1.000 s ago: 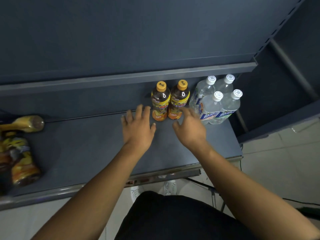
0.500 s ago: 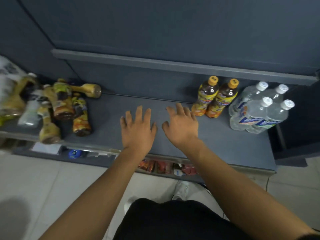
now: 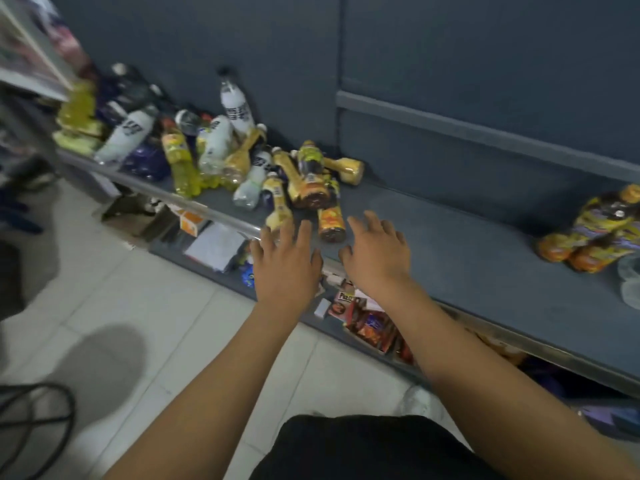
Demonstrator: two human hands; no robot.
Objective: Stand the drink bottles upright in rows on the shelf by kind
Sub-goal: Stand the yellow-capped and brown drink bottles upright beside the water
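Tea bottle (image 3: 331, 221) lying, base toward shelf (image 3: 450, 244) front

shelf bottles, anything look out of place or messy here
Yes. The pile of bottles at the left end of the shelf lies jumbled, kinds mixed, most on their sides. One orange-labelled bottle lies by the front edge. The two tea bottles at right stand upright.

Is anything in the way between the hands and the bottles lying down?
Nothing visible. The left hand is close to a pale yellow bottle, and the right hand is near an orange-labelled bottle. Only bare shelf shows between.
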